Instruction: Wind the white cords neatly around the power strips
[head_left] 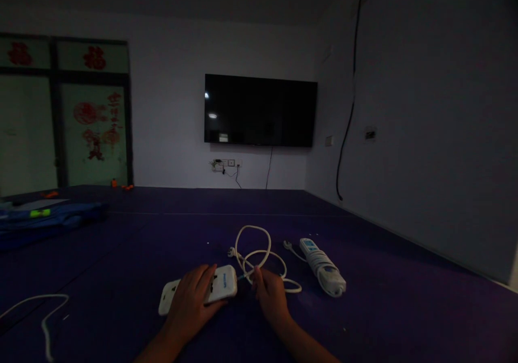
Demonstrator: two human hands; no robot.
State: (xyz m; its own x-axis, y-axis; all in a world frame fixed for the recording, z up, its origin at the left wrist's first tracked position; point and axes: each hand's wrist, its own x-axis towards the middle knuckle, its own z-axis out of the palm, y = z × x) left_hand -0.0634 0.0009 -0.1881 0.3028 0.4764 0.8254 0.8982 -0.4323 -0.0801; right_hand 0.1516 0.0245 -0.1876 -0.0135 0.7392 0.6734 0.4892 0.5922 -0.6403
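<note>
A white power strip (225, 283) lies on the purple surface, with my left hand (193, 298) wrapped over its middle. Its white cord (265, 244) leaves the right end and rises in loose loops. Close to that end, my right hand (270, 293) pinches the cord between thumb and fingers. The cord's plug (231, 252) rests just behind the strip. To the right of my right hand lies a second power strip (321, 263) with its cord wound round it; its plug (287, 245) sticks out to the left.
Another white cord (46, 320) curves across the lower left of the purple surface (384, 309). Blue cloth (52, 217) lies at the left. A television (261, 109) hangs on the far wall above sockets (226, 163). A black cable (348, 120) dangles on the right wall.
</note>
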